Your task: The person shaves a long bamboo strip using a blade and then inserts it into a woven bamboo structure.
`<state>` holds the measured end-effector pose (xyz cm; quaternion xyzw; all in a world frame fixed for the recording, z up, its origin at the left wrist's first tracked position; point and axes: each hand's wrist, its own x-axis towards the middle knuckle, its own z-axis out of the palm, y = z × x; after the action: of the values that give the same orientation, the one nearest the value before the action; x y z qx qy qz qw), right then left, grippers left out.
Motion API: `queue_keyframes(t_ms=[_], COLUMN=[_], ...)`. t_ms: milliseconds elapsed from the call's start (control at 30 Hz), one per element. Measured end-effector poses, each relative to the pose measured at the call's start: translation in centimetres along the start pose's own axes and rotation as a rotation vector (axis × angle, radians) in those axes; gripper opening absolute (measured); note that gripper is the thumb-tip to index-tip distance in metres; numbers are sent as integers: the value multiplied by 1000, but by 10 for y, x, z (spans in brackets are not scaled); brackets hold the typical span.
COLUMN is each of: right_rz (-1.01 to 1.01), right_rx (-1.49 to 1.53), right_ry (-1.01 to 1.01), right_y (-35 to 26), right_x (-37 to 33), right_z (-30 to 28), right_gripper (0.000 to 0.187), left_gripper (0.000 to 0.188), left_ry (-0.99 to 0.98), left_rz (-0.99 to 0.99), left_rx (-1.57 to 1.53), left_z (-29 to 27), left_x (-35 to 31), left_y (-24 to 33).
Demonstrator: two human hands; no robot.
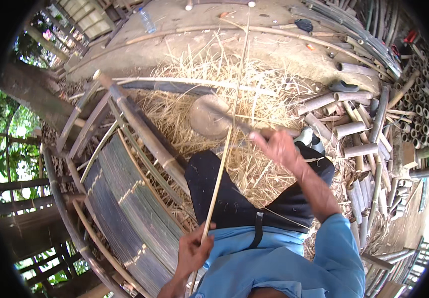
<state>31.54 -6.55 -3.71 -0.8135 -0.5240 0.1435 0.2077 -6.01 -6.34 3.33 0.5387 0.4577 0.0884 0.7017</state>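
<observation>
My left hand (192,252) is closed around the lower part of a long, thin bamboo strip (221,174), which runs up past my lap to the far side of the yard. In my right hand (277,147) is a knife (243,127), its dark blade smeared by motion. The blade points up and left and crosses the strip in this view; whether they touch, I cannot tell. Just beyond my knees lies a round wooden block (200,122), partly behind the blade and strip.
Pale bamboo shavings (194,64) cover the ground around the block. At my left a bamboo frame (140,119) stands by bundled dark strips (135,198). Cut bamboo pieces (356,129) are heaped at the right. A plastic bottle (147,21) lies at the far left.
</observation>
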Motion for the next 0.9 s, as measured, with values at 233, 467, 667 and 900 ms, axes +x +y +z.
queue_keyframes(t_ms=[233, 467, 667, 900], right_rz=[549, 568, 393, 134], right_rx=[726, 1103, 1144, 271], right_ry=[189, 161, -115, -43], right_y=[101, 31, -45, -1], right_x=[62, 26, -26, -60], right_z=[-12, 29, 45, 41], right_gripper=[82, 30, 47, 65], left_gripper=[34, 49, 47, 36], left_ry=[-33, -280, -239, -22], left_rz=[-156, -225, -215, 20], left_rx=[33, -5, -85, -12], left_z=[-16, -29, 26, 13], left_x=[-66, -31, 97, 90], left_y=[-53, -57, 17, 1])
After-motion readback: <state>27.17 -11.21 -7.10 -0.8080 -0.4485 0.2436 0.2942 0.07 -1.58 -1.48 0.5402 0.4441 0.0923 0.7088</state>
